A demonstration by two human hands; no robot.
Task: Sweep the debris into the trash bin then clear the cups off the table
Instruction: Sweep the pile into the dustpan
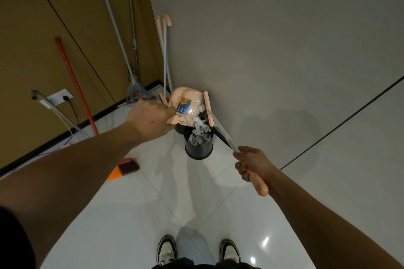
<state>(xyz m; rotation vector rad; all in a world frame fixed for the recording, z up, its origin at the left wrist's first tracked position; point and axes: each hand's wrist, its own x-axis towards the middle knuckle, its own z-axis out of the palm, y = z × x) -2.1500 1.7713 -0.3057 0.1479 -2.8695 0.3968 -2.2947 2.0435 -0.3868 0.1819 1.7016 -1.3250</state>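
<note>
My left hand [150,119] grips the edge of a peach dustpan [185,102] that is tipped over a black trash bin [198,148]. White paper debris [200,125] spills from the pan into the bin, which holds more crumpled paper. My right hand [253,162] grips the dustpan's long handle [259,185], near its peach end. The handle's metal shaft runs up from that hand to the pan. No cups or table are in view.
A second dark bin [179,129] stands behind the first, in the corner. A red-handled broom [125,167] lies on the white tiled floor at left. Mops and another peach broom [165,50] lean against the walls. A wall socket [59,96] is at left. My shoes [167,249] are at the bottom.
</note>
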